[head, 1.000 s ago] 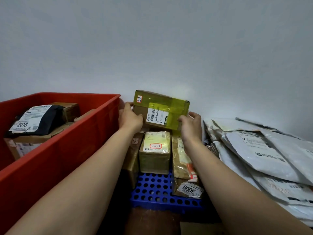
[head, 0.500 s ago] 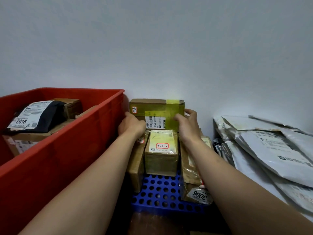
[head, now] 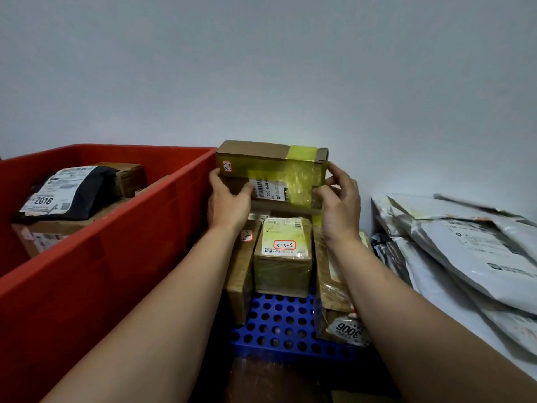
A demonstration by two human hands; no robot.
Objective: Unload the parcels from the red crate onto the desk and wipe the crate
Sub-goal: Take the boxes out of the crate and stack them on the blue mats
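A brown cardboard box with yellow tape (head: 273, 167) stands on its long edge against the wall, on top of other parcels. My left hand (head: 229, 202) grips its left end, thumb across the front by the barcode label. My right hand (head: 340, 205) holds its right end, thumb on the taped front and fingers curled round the corner. The red crate (head: 96, 269) fills the left side. Inside it lie a black bag labelled 2016 (head: 72, 190) and brown boxes (head: 52, 231).
Below the held box, a taped box marked 3-3-5 (head: 283, 257) and other brown parcels stand on a blue perforated tray (head: 284, 324). A packet labelled 3006 (head: 345, 330) lies under my right forearm. Grey mailer bags (head: 465, 251) are heaped at the right. The wall is close behind.
Both hands lowered the taped box from a tilted hold down onto the parcel stack, level against the wall. My right fingers have shifted up along the box's right corner.
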